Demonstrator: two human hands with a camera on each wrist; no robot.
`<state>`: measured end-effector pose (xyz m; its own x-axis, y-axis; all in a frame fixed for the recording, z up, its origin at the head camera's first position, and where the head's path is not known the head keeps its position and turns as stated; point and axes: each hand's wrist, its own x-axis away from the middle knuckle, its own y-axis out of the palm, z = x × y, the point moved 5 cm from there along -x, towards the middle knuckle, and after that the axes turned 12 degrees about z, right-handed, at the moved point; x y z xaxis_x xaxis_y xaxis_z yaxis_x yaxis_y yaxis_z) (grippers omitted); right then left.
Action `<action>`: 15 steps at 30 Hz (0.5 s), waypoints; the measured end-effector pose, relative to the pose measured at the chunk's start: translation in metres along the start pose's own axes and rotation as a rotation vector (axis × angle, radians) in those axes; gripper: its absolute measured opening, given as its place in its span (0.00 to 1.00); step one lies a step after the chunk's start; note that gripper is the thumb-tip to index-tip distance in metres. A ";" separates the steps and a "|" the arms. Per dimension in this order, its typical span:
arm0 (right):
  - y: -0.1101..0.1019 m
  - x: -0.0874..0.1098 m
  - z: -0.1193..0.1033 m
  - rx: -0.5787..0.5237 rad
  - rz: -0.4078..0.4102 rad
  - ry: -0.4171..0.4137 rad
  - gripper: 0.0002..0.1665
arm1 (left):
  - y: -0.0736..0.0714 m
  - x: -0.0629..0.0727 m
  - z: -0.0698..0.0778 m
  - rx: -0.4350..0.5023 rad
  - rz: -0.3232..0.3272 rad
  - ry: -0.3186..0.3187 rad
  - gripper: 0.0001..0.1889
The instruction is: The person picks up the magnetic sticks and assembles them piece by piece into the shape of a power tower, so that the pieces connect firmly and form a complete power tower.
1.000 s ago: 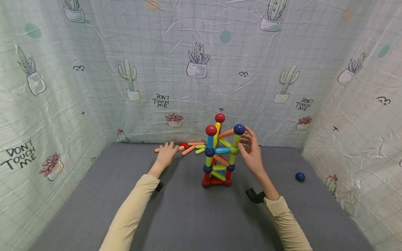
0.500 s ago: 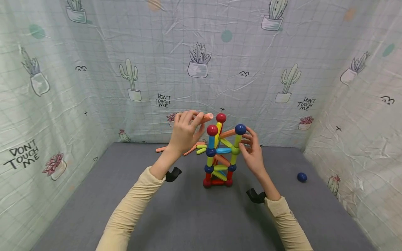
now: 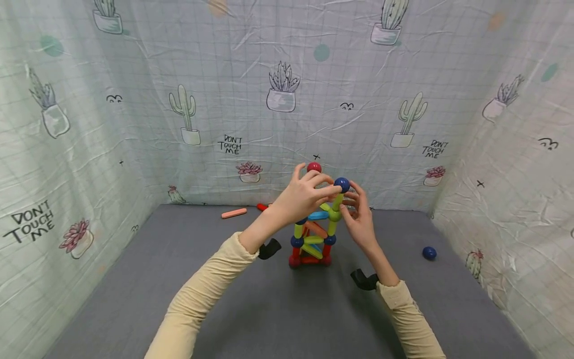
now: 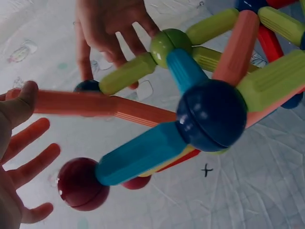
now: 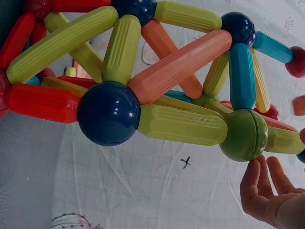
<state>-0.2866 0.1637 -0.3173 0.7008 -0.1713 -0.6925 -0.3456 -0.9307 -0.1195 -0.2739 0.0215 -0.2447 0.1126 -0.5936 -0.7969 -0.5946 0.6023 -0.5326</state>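
Observation:
A tower of coloured magnetic rods and balls [image 3: 314,240] stands upright on the table. My left hand [image 3: 300,197] reaches across its top and pinches an orange magnetic rod [image 4: 71,103] between thumb and finger. In the left wrist view this rod lines up with another orange rod [image 4: 145,110] of the tower, near the top blue ball [image 4: 88,87]. My right hand [image 3: 360,222] is at the tower's right side, fingers spread and relaxed. Its fingertips are at the green ball [image 5: 244,135] and the top blue ball. The left hand hides the front red ball in the head view.
On the grey table [image 3: 157,279], a loose orange rod [image 3: 233,213] and a red rod [image 3: 262,206] lie at the back left. A loose blue ball [image 3: 429,253] rests far right. A cactus-print curtain [image 3: 224,75] surrounds the back and sides.
My left hand has picked up an orange rod from the pile at the back, lifted it and carried it right to the tower's top. The right hand has stayed in place.

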 end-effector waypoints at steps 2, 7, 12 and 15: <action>0.001 0.000 0.000 0.007 0.002 0.002 0.33 | 0.002 0.002 -0.002 -0.063 -0.014 0.016 0.15; 0.001 0.000 -0.001 0.020 0.011 0.000 0.33 | 0.005 0.006 -0.008 -0.101 -0.040 0.025 0.15; 0.001 -0.001 0.000 0.019 0.014 -0.002 0.33 | 0.010 0.010 -0.015 -0.064 -0.087 0.004 0.19; 0.002 -0.001 0.001 0.012 0.010 -0.003 0.34 | 0.014 0.014 -0.019 -0.052 -0.129 -0.015 0.21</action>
<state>-0.2886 0.1629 -0.3178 0.6953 -0.1799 -0.6958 -0.3603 -0.9250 -0.1209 -0.2964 0.0118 -0.2576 0.2019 -0.6561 -0.7272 -0.6148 0.4931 -0.6155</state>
